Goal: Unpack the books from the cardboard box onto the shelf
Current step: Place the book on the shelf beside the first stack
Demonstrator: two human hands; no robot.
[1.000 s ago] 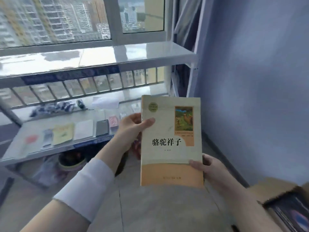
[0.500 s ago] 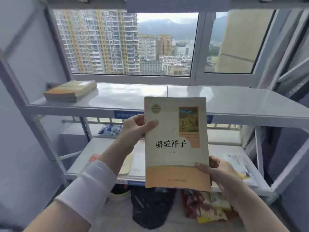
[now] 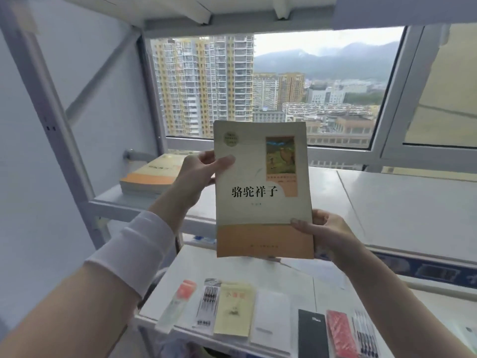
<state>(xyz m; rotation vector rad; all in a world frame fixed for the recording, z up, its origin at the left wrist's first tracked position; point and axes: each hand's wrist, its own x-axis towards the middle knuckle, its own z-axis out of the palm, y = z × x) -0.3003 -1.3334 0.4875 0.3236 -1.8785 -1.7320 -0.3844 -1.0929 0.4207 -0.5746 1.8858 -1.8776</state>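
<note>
A cream and orange paperback book with black Chinese title characters is held upright, cover toward me, in front of the white metal shelf. My left hand grips its upper left edge, thumb on the cover. My right hand grips its lower right edge, thumb on the cover. A small stack of similar books lies flat at the left end of the upper shelf board, behind my left hand. The cardboard box is out of view.
The lower shelf board carries several stationery packs: a yellow booklet, a black notebook, a red pack and pen packs. A slanted white shelf upright stands at the left. A large window is behind the shelf.
My view has swung left and upward from the wall and box to the shelf and window. The book, gripped the same way by both hands, has risen in front of the upper shelf board.
</note>
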